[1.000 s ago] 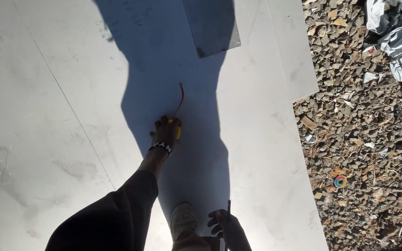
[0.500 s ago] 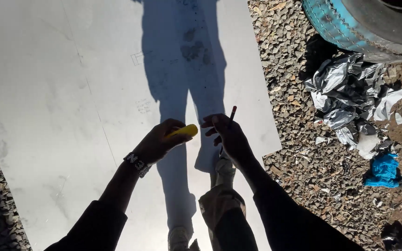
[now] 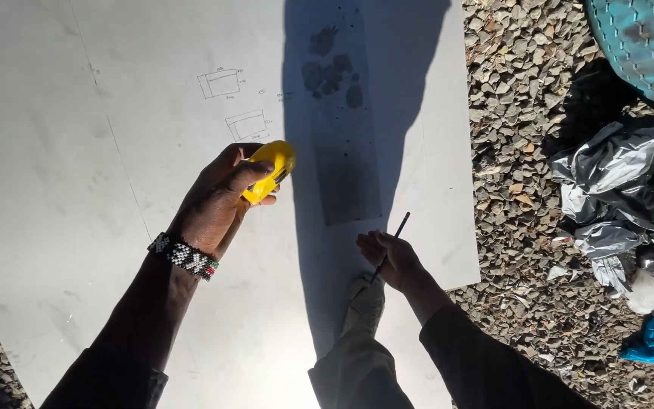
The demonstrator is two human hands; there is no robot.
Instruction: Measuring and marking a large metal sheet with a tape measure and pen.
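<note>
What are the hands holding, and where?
Left hand wraps the yellow tape measure's case. Right hand pinches the pencil at its lower end.

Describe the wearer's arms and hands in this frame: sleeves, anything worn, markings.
Both arms wear long dark sleeves, near black, ending at the wrists. The left hand is bare, with a beaded band at the wrist: white and black beads with a small patch of red and green. The right hand is bare too, no band, watch or glove visible. No rings can be made out on the fingers.

Left hand (image 3: 221,198) raised, fingers curled closed; right hand (image 3: 391,259) lower, pinched shut.
</note>
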